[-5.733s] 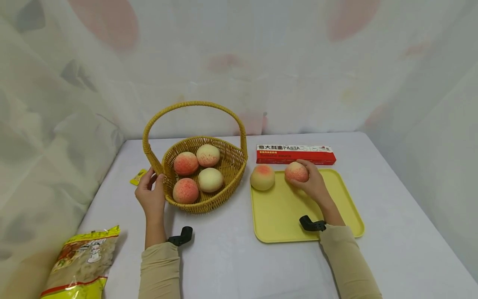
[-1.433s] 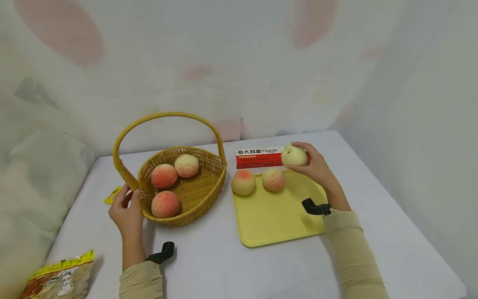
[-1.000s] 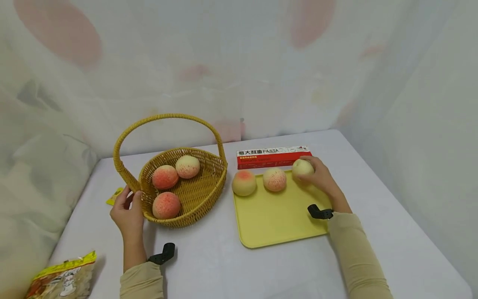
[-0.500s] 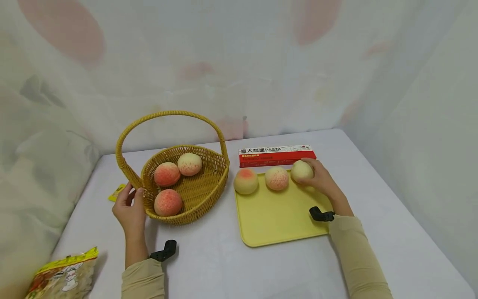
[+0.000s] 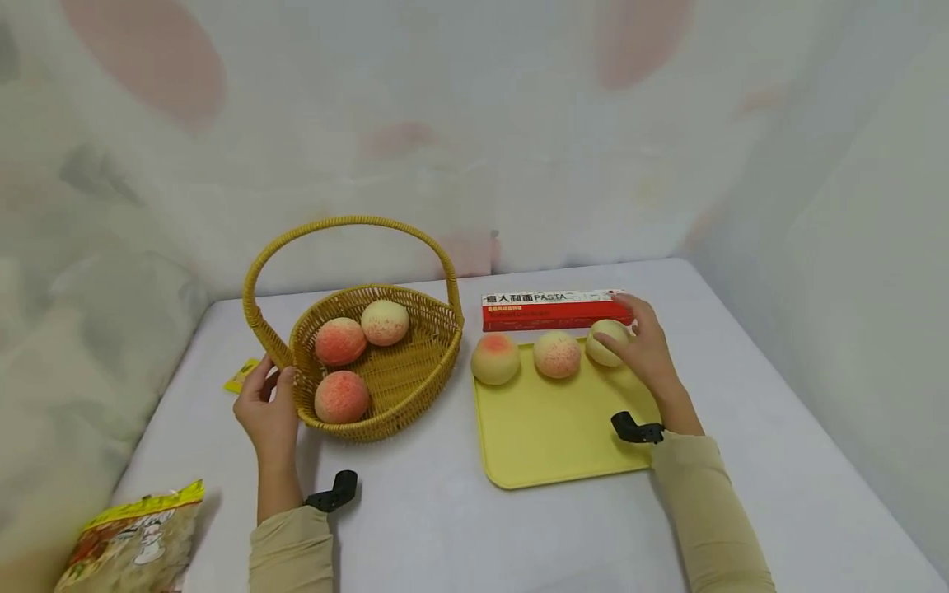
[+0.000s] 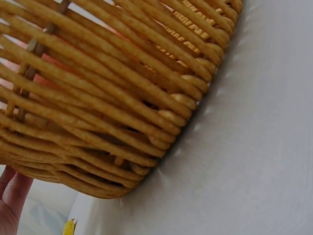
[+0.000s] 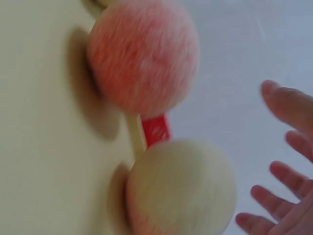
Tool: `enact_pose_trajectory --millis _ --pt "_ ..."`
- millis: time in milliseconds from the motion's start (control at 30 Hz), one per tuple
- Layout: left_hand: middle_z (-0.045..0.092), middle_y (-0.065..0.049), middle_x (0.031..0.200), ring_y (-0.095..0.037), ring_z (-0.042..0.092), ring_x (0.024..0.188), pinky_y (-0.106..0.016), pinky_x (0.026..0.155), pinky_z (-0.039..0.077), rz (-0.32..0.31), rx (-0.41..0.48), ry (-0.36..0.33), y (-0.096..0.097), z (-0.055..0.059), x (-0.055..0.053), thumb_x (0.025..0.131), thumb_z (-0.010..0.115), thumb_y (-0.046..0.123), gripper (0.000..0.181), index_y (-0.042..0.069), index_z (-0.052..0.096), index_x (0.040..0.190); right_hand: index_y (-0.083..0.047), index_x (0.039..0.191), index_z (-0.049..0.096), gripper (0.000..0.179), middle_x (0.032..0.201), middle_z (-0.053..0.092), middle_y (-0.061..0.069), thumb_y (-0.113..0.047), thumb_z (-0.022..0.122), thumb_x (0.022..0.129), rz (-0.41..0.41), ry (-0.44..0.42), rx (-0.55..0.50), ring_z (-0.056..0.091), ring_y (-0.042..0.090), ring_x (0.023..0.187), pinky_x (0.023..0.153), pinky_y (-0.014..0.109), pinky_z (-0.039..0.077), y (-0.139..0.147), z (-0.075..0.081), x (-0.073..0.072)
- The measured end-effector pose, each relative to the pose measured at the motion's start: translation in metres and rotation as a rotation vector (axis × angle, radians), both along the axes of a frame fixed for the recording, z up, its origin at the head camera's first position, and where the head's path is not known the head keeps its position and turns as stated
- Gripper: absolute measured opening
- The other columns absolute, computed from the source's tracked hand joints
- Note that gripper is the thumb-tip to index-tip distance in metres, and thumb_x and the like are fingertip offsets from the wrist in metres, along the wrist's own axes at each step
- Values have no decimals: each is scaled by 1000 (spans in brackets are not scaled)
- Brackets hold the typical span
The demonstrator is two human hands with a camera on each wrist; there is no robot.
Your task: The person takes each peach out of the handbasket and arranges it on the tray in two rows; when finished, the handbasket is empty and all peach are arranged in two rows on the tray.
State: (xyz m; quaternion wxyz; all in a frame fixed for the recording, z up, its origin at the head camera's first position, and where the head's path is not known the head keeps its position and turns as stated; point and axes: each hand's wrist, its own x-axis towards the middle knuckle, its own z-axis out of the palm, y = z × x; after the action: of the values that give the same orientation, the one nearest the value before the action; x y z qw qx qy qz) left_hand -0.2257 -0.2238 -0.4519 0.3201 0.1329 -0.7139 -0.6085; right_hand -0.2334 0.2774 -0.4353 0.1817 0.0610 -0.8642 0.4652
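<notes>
Now our left hand point(image 5: 270, 416) pinches the basket point(image 5: 398, 375), handle point(image 5: 356, 221) arching up; our right hand point(image 5: 647, 350), fingers apart, is beside the round pale peach point(image 5: 610, 328) on the tray point(image 5: 563, 441). The sideways box point(image 5: 549, 318) reads PASTA.

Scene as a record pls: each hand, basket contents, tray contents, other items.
left hand: holds basket near handle's base
right hand: fingers spread, beside pale peach, not touching it
basket contents: three peaches
tray contents: three peaches in a row along far edge, pale one rightmost
behind tray: pasta box
left of basket: yellow packet
near left: bag
</notes>
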Motion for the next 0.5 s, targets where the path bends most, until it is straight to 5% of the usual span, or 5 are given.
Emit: enact_pose_trajectory --millis 200,333,500 --pt "60 -1 112 -8 57 96 -22 90 46 -32 6 52 5 4 1 86 63 7 36 6 60 122 4 129 46 58 133 44 18 6 69 77 151 137 -249 42 29 123 99 50 37 -51 35 9" --pt "60 -3 111 -9 58 95 -22 88 47 -42 27 75 10 17 7 86 62 1 35 0 60 121 12 125 46 51 128 47 25 14 64 77 342 118 -355 47 27 118 97 41 42 -99 48 10" --pt "60 0 106 -11 59 94 -17 84 48 -43 48 110 13 25 15 84 61 -4 35 -5 59 119 15 122 46 47 125 47 31 15 62 78 573 41 -463 46 41 115 96 51 40 -168 44 2"
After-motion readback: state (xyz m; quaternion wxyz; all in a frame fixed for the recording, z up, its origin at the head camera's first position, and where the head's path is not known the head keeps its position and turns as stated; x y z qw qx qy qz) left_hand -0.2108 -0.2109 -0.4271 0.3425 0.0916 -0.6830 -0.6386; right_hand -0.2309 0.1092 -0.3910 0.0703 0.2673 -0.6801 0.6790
